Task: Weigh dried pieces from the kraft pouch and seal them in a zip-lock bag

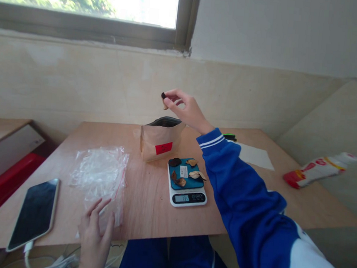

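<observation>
My right hand [185, 107] is raised above a brown paper pouch [151, 141], pinching a small dried piece [164, 101] that is dark at one end and tan at the other. The pouch stands with its mouth open and a red label on its front; its inside is dark. In front of it sits a small white digital scale [173, 198] with a teal top. Several dried pieces [179, 180], brown, black and pale, lie on that top. Fingers apart, my left hand [96, 231] rests at the near end of a pile of clear zip bags [100, 169].
A phone [36, 211] with a white cable lies at the table's left edge. White paper [254, 155] and dark pens [230, 137] lie behind my right sleeve. On the right stands a tilted-looking red and white bottle [317, 169]. A red object [11, 182] is beyond the left edge.
</observation>
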A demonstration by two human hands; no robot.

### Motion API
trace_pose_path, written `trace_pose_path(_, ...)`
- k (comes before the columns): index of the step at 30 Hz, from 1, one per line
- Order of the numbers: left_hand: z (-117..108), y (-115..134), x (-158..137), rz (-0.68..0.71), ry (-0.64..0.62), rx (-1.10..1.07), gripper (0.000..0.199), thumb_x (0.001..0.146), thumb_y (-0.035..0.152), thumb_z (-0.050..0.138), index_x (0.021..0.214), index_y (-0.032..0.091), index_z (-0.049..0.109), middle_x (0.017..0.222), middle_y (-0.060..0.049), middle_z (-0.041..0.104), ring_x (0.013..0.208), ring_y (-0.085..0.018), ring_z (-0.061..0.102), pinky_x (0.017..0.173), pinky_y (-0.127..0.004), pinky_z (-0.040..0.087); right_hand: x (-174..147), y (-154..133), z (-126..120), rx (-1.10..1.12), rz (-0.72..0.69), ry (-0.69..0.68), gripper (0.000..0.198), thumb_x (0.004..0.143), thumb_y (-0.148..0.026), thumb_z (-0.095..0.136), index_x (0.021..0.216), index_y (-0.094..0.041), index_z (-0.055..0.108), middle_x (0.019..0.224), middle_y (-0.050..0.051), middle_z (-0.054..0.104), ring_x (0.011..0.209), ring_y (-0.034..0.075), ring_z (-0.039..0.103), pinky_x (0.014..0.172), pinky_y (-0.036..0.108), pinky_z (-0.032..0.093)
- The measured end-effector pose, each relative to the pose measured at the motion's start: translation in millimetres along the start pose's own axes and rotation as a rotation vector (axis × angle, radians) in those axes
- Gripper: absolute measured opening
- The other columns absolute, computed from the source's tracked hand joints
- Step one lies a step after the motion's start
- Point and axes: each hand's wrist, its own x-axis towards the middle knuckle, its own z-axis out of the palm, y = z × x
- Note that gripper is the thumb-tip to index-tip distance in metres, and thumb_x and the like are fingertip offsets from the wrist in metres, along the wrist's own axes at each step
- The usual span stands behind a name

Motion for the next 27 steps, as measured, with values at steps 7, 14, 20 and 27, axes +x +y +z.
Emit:
trace_pose_path(7, 8.2, -7.6, 0.3, 0.006, -0.015, -0.016, 0.043, 0.087, 0.051, 0.048, 0.114, 0.019, 0.057, 0.119, -0.014, 0.053, 0.112, -0.032, 0.052, 0.097, -0.054, 0.043, -4.6, -0.9, -0.3, 0.031, 0.026, -0.005, 0.042, 0.086, -0.055, 0.055, 0.101, -0.018, 0.063, 0.09, 0.003, 0.07, 0.085, 0.015, 0.066, 0.08, 0.029, 0.05)
trace_pose_path(14, 8.4, -12.7, 0.3, -0.015, -0.033, -0.04, 0.04, 0.087, 0.051, 0.046, 0.11, 0.02, 0.058, 0.115, -0.013, 0.055, 0.111, -0.032, 0.052, 0.098, -0.054, 0.041, -22.3, 5.9, -13.6, 0.168, 0.08, 0.071, 0.05, 0.086, -0.065, 0.048, 0.1, -0.018, 0.06, 0.089, 0.003, 0.067, 0.084, 0.013, 0.065, 0.081, 0.026, 0.051)
trace_pose_path(20, 9.9, -14.1, 1.9, -0.063, -0.038, -0.075, 0.042, 0.087, 0.052, 0.045, 0.107, 0.019, 0.059, 0.113, -0.013, 0.054, 0.113, -0.032, 0.052, 0.101, -0.055, 0.04, -32.9, 19.6, -21.6, 0.158, 0.121, 0.079, 0.051, 0.083, -0.066, 0.052, 0.102, -0.019, 0.06, 0.092, 0.003, 0.068, 0.086, 0.014, 0.066, 0.08, 0.027, 0.052)
trace_pose_path(27, 9.2, -10.7, 1.4, -0.15, -0.093, -0.166, 0.042, 0.085, 0.054, 0.047, 0.108, 0.019, 0.059, 0.116, -0.012, 0.051, 0.102, -0.028, 0.059, 0.09, -0.054, 0.051, -28.5, 10.2, -14.7, 0.118, 0.106, 0.015, 0.051, 0.083, -0.064, 0.054, 0.104, -0.018, 0.062, 0.096, 0.006, 0.07, 0.089, 0.017, 0.066, 0.081, 0.029, 0.052)
